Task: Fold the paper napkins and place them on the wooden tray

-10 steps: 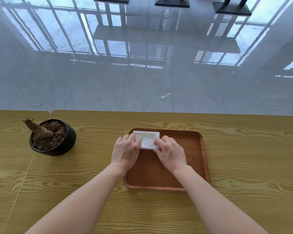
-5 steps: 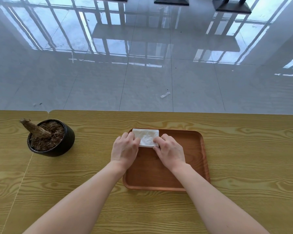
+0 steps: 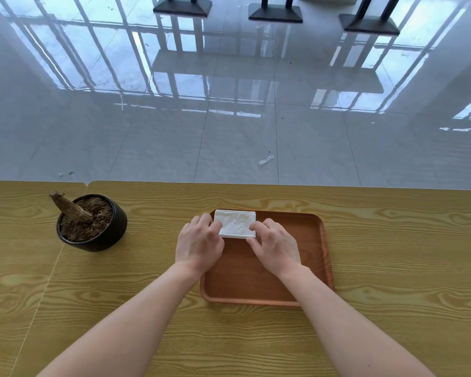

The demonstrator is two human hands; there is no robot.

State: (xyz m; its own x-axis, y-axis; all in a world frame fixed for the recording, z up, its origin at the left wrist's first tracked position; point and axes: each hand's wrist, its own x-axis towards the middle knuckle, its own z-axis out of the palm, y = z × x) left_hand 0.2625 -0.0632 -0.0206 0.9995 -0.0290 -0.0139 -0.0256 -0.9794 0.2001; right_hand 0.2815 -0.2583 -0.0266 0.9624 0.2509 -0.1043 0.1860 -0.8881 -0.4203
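A folded white paper napkin [image 3: 235, 223] lies flat in the far left corner of the brown wooden tray [image 3: 310, 240]. My left hand [image 3: 199, 242] rests on the napkin's left edge, fingertips pressing it down. My right hand [image 3: 275, 246] touches the napkin's near right corner with its fingers curled over it. Both hands hide the napkin's near corners. The tray sits on the wood-grain table, and no other napkin shows in view.
A black bowl-shaped pot [image 3: 93, 223] with soil and a cut stump stands on the table left of the tray. The table's far edge [image 3: 256, 183] runs just beyond the tray. Glossy tiled floor and dark table bases [image 3: 275, 12] lie farther off.
The napkin and both hands have shifted slightly toward the tray's far edge. My fingers stay on the napkin's two ends throughout.
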